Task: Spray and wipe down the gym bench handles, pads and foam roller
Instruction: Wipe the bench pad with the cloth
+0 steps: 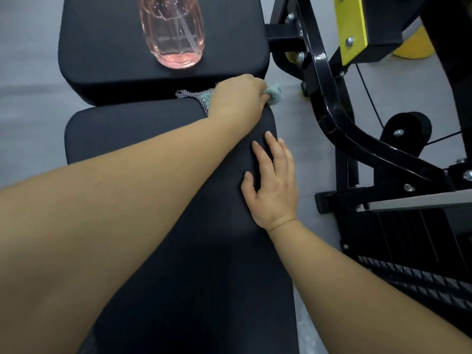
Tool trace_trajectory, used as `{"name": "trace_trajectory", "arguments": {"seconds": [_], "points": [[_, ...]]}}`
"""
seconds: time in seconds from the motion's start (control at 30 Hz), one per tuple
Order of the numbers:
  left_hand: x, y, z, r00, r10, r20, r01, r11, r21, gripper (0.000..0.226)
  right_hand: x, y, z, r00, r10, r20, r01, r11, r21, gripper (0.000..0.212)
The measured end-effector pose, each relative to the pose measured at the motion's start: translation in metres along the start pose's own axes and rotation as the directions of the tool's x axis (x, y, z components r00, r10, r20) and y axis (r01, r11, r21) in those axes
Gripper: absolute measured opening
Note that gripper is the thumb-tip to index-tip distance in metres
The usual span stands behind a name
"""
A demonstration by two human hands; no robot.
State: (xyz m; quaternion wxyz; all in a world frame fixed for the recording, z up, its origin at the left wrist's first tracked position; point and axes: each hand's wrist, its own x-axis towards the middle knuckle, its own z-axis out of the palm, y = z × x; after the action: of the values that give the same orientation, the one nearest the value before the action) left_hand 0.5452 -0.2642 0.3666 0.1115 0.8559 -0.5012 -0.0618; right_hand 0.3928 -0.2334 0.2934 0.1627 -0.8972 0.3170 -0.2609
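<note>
Closest, the long pad (143, 134): my left hand (237, 98) grips the cloth (190, 96) at its far end, right hand (274, 185) flat on it. Spray bottle (173, 31) stands upper centre; I judge wiping midway, handles and roller pending.

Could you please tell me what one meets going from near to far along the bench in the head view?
The near pad → right hand resting flat on it → left hand gripping the cloth at that pad's far end → far pad → pink spray bottle standing on it.
</note>
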Motion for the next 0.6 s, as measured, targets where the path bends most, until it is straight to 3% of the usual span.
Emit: {"name": "trace_trajectory", "arguments": {"seconds": [0.1, 0.23, 0.3, 0.37, 0.4, 0.47, 0.5, 0.53, 0.57, 0.6], "points": [[-0.029, -0.01, 0.002, 0.985, 0.114, -0.131, -0.133, 0.98, -0.147, 0.029, -0.001, -0.004, -0.003, 0.999, 0.026, 0.034, -0.027, 1.0, 0.007, 0.047], [-0.07, -0.014, 0.029, 0.934, 0.256, -0.25, -0.28, 0.958, -0.066, 0.028, 0.001, -0.007, -0.01, 0.986, 0.148, 0.074, -0.161, 0.964, 0.212, 0.049], [-0.09, 0.001, 0.028, 0.983, 0.158, -0.095, -0.175, 0.962, -0.212, 0.042, -0.001, -0.014, -0.022, 0.927, 0.373, 0.043, -0.354, 0.828, 0.436, 0.049], [-0.106, 0.022, 0.017, 0.991, 0.022, 0.132, 0.037, 0.901, -0.432, 0.052, -0.002, -0.027, -0.033, 0.804, 0.591, 0.06, -0.505, 0.628, 0.592, 0.052], [-0.11, 0.031, 0.011, 0.971, -0.001, 0.239, 0.138, 0.818, -0.558, 0.054, -0.001, -0.034, -0.038, 0.76, 0.644, 0.091, -0.537, 0.544, 0.645, 0.054], [-0.111, 0.039, 0.001, 0.921, 0.008, 0.389, 0.321, 0.547, -0.773, 0.05, 0.005, -0.042, -0.045, 0.726, 0.668, 0.161, -0.555, 0.432, 0.711, 0.053], [-0.111, 0.037, -0.005, 0.922, -0.019, 0.386, 0.357, 0.427, -0.831, 0.045, 0.011, -0.044, -0.045, 0.728, 0.658, 0.194, -0.567, 0.419, 0.709, 0.051], [-0.11, 0.033, -0.01, 0.936, -0.111, 0.334, 0.351, 0.375, -0.858, 0.041, 0.018, -0.046, -0.044, 0.736, 0.642, 0.215, -0.592, 0.456, 0.665, 0.052], [-0.109, 0.026, -0.017, 0.939, -0.227, 0.257, 0.328, 0.375, -0.867, 0.038, 0.024, -0.047, -0.04, 0.751, 0.622, 0.223, -0.617, 0.539, 0.573, 0.057], [-0.109, 0.018, -0.023, 0.932, -0.329, 0.151, 0.298, 0.461, -0.836, 0.034, 0.027, -0.047, -0.034, 0.77, 0.597, 0.227, -0.627, 0.64, 0.443, 0.063]]}}
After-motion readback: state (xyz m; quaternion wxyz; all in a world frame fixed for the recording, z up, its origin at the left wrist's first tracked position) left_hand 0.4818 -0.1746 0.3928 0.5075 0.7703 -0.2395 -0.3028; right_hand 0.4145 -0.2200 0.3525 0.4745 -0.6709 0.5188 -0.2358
